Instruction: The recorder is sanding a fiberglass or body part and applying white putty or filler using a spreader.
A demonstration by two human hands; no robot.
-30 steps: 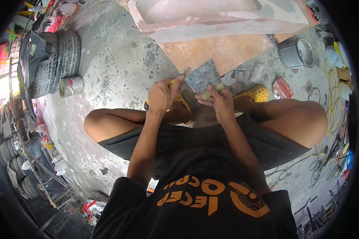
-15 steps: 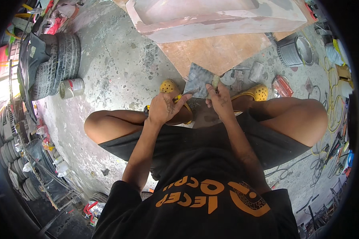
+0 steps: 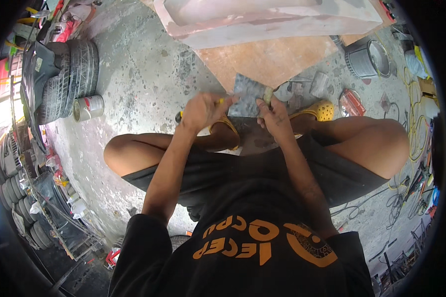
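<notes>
My right hand (image 3: 275, 119) grips a flat, grey, smeared plate (image 3: 245, 94) by its right edge, where a tan strip like a handle (image 3: 268, 94) shows. My left hand (image 3: 203, 111) is closed round a slim yellow-and-black tool (image 3: 179, 117); its black end sticks out on the left and a bit of yellow shows by the fingers. The left fingertips are at the plate's left edge, blurred, and I cannot tell whether they touch it. Both hands are above my feet in yellow clogs (image 3: 324, 111).
Beyond the plate, a pale pinkish moulded piece (image 3: 277, 24) rests on a brown board (image 3: 262, 57). A grey bucket (image 3: 366, 59) and a red-topped tin (image 3: 351, 103) stand to the right. Tyres (image 3: 82, 74) and a tin can (image 3: 88, 108) are at the left. Yellow cable (image 3: 416, 119) lies far right.
My left hand has moved up and slightly left, with its fingertips along the plate's left side. The plate has tilted a little and shifted slightly in my right hand.
</notes>
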